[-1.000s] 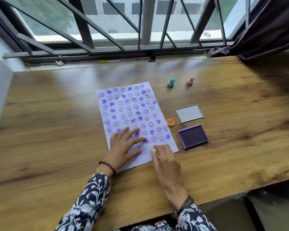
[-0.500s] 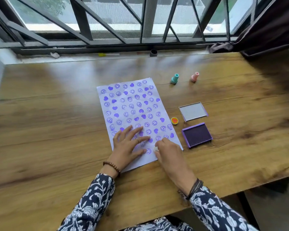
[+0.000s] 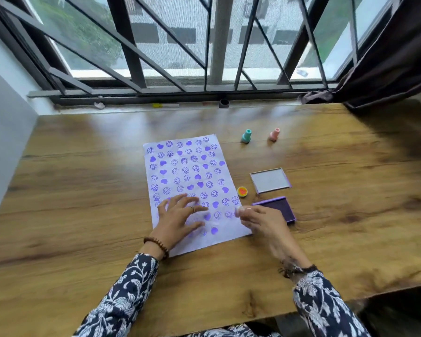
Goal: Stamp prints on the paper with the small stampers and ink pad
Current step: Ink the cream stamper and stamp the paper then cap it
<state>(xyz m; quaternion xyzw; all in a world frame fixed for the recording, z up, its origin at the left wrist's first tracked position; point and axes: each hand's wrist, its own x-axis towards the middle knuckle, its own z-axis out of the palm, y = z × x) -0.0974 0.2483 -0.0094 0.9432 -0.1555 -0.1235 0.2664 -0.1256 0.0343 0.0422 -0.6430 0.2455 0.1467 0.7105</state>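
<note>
Purple prints, smileys and hearts, cover most of the white paper [image 3: 187, 181] lying on the wooden table [image 3: 83, 190]. Left hand [image 3: 180, 216] is flat on the near part of the sheet, fingers spread, pinning it down; ring on one finger, bead bracelet [image 3: 157, 245] at the wrist. Right hand [image 3: 263, 221] is at the sheet's near right edge, blurred, fingertips pinched on a small pale stamper [image 3: 241, 209]; can't tell if the stamper touches the paper. Purple ink pad [image 3: 281, 209] sits open just right of that hand, partly hidden behind it. Its lid [image 3: 269, 180] lies flat a bit farther back, clear of the pad. Small yellow-and-orange round stamper [image 3: 242, 191] sits between the paper's right edge and the lid. Teal stamper [image 3: 246, 136] and pink stamper [image 3: 274, 134] stand upright near the far right corner of the sheet, apart from each other. Both sleeves dark blue with white floral print.
</note>
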